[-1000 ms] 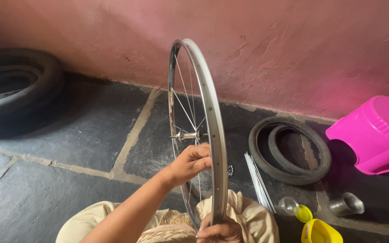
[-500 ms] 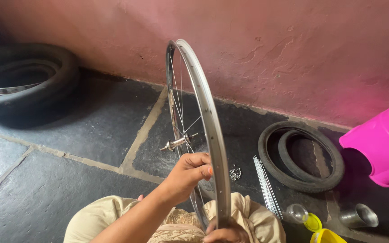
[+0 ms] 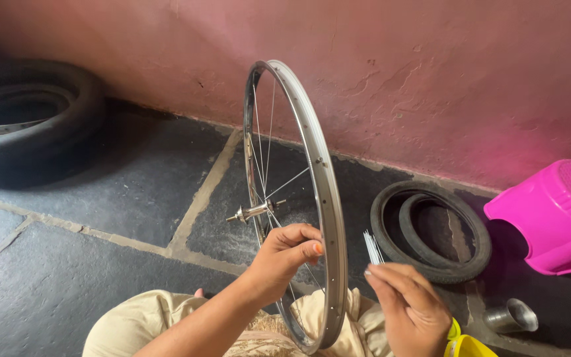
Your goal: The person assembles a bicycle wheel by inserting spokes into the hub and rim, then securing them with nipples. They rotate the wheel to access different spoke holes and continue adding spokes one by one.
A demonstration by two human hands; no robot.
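**Lacing spokes into a bare bicycle rim**

The left hand (image 3: 290, 250) is curled inside the wheel, fingertips pinched on something thin among the spokes just below the hub (image 3: 254, 211), most likely a single spoke, though it is too fine to make out for sure. The right hand (image 3: 410, 305) sits on the other side of the rim, thumb and fingers pinched around a small bundle of loose spokes (image 3: 371, 248) that stick up like a bunch of wires.

The wheel rim (image 3: 322, 192) stands upright on edge, its lowest part resting in the person's lap against beige clothing, its top near the wall. Only a few spokes run from hub to rim, so I'd judge the lacing is at an early stage, with one spoke being threaded or seated now. The next move would call for drawing one spoke cleanly out of the bundle and steering it through a hub hole toward the matching rim hole, without letting the wheel tip.

On the dark stone slab floor (image 3: 100, 211), a tyre (image 3: 431, 231) lies flat to the right, just beside a pink plastic stool (image 3: 556, 218). A small steel cup (image 3: 511, 316) lies on its side nearby, with a yellow container (image 3: 468, 346) at the bottom edge. Another large tyre (image 3: 34, 119) rests far left. Behind it all runs a rough pink plaster wall (image 3: 431, 79).
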